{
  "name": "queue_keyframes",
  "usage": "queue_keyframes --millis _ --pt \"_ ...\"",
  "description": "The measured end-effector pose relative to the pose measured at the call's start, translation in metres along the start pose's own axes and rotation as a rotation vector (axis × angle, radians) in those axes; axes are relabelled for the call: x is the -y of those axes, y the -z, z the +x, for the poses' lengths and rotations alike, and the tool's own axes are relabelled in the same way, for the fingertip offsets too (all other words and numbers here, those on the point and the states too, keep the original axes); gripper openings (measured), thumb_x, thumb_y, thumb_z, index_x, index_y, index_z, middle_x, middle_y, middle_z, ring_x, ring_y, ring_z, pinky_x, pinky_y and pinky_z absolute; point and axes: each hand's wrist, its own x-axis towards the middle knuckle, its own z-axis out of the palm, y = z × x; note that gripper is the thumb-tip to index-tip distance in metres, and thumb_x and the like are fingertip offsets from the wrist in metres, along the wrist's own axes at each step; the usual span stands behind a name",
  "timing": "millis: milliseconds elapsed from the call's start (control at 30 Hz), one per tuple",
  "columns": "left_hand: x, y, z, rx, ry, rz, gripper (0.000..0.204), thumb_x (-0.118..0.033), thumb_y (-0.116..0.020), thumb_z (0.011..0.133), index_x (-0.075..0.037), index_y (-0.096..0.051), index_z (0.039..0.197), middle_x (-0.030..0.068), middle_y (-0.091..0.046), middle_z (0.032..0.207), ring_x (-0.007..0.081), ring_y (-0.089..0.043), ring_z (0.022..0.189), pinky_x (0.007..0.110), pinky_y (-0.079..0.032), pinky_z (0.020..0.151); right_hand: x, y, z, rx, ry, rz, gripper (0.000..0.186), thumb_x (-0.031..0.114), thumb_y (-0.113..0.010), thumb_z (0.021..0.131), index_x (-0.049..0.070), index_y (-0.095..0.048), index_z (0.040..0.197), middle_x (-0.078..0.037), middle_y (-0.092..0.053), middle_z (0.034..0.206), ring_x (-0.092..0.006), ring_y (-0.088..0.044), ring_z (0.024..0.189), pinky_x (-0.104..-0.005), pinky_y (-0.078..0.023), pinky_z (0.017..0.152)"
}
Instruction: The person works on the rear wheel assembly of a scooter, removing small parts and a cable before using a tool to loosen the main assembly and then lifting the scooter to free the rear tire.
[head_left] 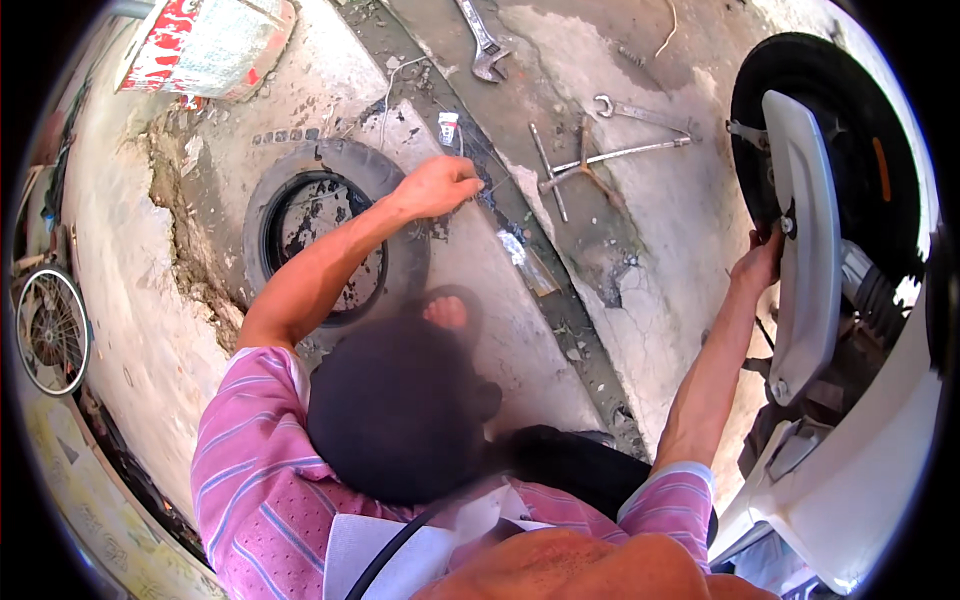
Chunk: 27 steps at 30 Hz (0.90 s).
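Note:
My left hand (pixel 437 190) hovers over the edge of a loose black tire (pixel 408 255) on the ground. Its fingers are curled together, and a thin line shows by the fingertips; what they hold is hard to make out. My right hand (pixel 757 263) reaches to the axle bolt (pixel 788 225) on the grey cover (pixel 808 260) of a two-wheeler. Those fingers are bent against the metal, their tips partly hidden behind the cover. The vehicle's black wheel (pixel 850 130) stands just beyond. A small white tube (pixel 448 128) lies past my left hand.
On the concrete lie an adjustable wrench (pixel 485 55), a combination wrench (pixel 645 116) and a rod-like T-handled tool (pixel 620 155). A narrow gutter (pixel 540 240) crosses the floor. A red-and-white bucket (pixel 215 50) stands far left, a spoked wheel (pixel 52 330) at left.

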Motion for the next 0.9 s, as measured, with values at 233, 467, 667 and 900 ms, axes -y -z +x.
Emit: queue_keyframes --millis 233,467,667,900 --pt "0.000 0.013 0.000 0.104 0.027 0.234 0.037 -0.034 -0.064 0.094 0.003 -0.069 0.095 0.0219 -0.070 0.086 0.0314 -0.069 0.081 0.042 -0.052 0.078 0.005 0.006 -0.002 0.014 -0.025 -0.016 0.033 0.020 -0.070 0.098 0.005 -0.064 0.127 -0.004 -0.070 0.115 -0.0170 -0.069 0.094 -0.0305 -0.047 0.078" --pt "0.052 0.075 -0.034 0.115 0.270 0.352 0.038 -0.036 -0.063 0.092 0.001 -0.072 0.095 0.0210 -0.072 0.086 0.0319 -0.069 0.078 0.043 -0.053 0.077 -0.009 0.011 0.011 0.067 -0.025 -0.021 0.034 0.022 -0.069 0.099 0.003 -0.064 0.127 -0.006 -0.070 0.115 -0.0178 -0.069 0.097 -0.0314 -0.049 0.081" --pt "0.080 0.141 -0.069 -0.149 0.331 -0.164 0.034 -0.034 -0.064 0.101 -0.007 -0.062 0.081 -0.0019 -0.058 0.068 0.0090 -0.052 0.059 0.028 -0.043 0.057 -0.036 0.032 0.042 0.115 -0.058 0.008 0.041 0.029 -0.065 0.100 0.005 -0.062 0.134 -0.007 -0.066 0.126 -0.0200 -0.066 0.104 -0.0371 -0.047 0.092" --pt "0.081 0.167 -0.112 -0.480 0.281 -0.215 0.032 -0.036 -0.065 0.100 -0.005 -0.069 0.094 -0.0004 -0.065 0.077 0.0090 -0.058 0.064 0.028 -0.046 0.062 -0.073 0.074 0.094 0.214 -0.091 0.085 0.042 0.025 -0.065 0.101 0.004 -0.061 0.136 -0.009 -0.066 0.126 -0.0207 -0.063 0.105 -0.0359 -0.045 0.095"
